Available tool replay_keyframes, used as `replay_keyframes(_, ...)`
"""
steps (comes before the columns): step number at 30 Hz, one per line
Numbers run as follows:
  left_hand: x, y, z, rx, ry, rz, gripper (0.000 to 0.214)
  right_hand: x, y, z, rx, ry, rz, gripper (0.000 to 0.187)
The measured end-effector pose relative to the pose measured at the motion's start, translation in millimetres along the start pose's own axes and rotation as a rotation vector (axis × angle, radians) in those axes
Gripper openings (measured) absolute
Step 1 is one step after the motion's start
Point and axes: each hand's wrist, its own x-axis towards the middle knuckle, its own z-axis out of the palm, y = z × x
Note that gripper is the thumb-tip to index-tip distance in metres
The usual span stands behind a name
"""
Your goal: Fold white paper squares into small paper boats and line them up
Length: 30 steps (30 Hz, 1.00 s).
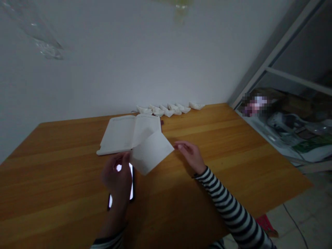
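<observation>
Currently, paper sheet (151,152) sits just below frame centre, left hand (116,180) and right hand (192,155) pinching opposite corners, fingers narrow. Risk: uneven pull could crease or tear it; slack grip could drop it onto open notebook (120,133).

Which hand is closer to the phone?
The left hand: it hangs over the phone and hides part of it. The right hand is farther away, off to the phone's right, by the paper's right corner.
</observation>
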Motion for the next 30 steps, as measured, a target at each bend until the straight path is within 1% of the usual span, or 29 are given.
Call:
replay_keyframes(1, -3, -1, 2.5, -0.052, -0.045, -0.057, 0.022, -3, 0, 8, 0.116, -0.059, 0.031, 0.029)
replay_keyframes(2, -6, -1, 5.2, -0.080, -0.109, -0.084, 0.024, -7, 1, 16, 0.193, -0.099, 0.067, 0.033)
replay_keyframes(3, -9, -1, 7.9, -0.087, -0.168, -0.081, 0.025, -11, 2, 24, 0.241, -0.117, 0.116, 0.034)
replay_keyframes(4, -12, -1, 10.5, -0.054, -0.240, -0.063, 0.026, -14, 3, 31, 0.276, -0.100, 0.165, 0.035)
replay_keyframes(6, -17, 1, 14.5, 0.104, -0.329, 0.075, 0.028, -20, 7, 41, 0.346, -0.023, 0.263, 0.035)
replay_keyframes(8, -22, 3, 17.4, 0.290, -0.350, 0.285, 0.030, -24, 8, 45, 0.427, 0.058, 0.353, 0.034)
replay_keyframes(9, -25, 4, 18.9, 0.349, -0.360, 0.396, 0.030, -26, 8, 46, 0.476, 0.083, 0.392, 0.034)
replay_keyframes(10, -28, 5, 20.5, 0.365, -0.398, 0.497, 0.030, -27, 7, 47, 0.532, 0.090, 0.422, 0.035)
replay_keyframes(11, -32, 5, 22.5, 0.350, -0.464, 0.583, 0.033, -28, 5, 47, 0.594, 0.071, 0.446, 0.036)
replay_keyframes(12, -35, 4, 24.6, 0.315, -0.553, 0.661, 0.040, -29, 2, 48, 0.657, 0.023, 0.467, 0.038)
replay_keyframes(14, -40, 0, 28.8, 0.261, -0.713, 0.753, 0.055, -32, -2, 49, 0.755, -0.127, 0.506, 0.045)
replay_keyframes(15, -42, -3, 30.4, 0.248, -0.769, 0.768, 0.060, -33, -4, 49, 0.771, -0.200, 0.516, 0.048)
replay_keyframes(17, -44, -6, 31.3, 0.239, -0.831, 0.729, 0.057, -33, -5, 48, 0.732, -0.297, 0.481, 0.053)
replay_keyframes(20, -41, -6, 26.9, 0.234, -0.865, 0.619, 0.048, -32, -5, 43, 0.566, -0.386, 0.295, 0.058)
replay_keyframes(23, -35, -3, 20.8, 0.220, -0.868, 0.567, 0.046, -28, -5, 36, 0.421, -0.478, 0.151, 0.058)
replay_keyframes(27, -30, 1, 17.2, 0.150, -0.892, 0.525, 0.045, -23, -4, 28, 0.321, -0.574, 0.095, 0.052)
replay_keyframes(30, -29, 5, 16.2, 0.102, -0.920, 0.457, 0.045, -20, -3, 23, 0.315, -0.629, 0.061, 0.050)
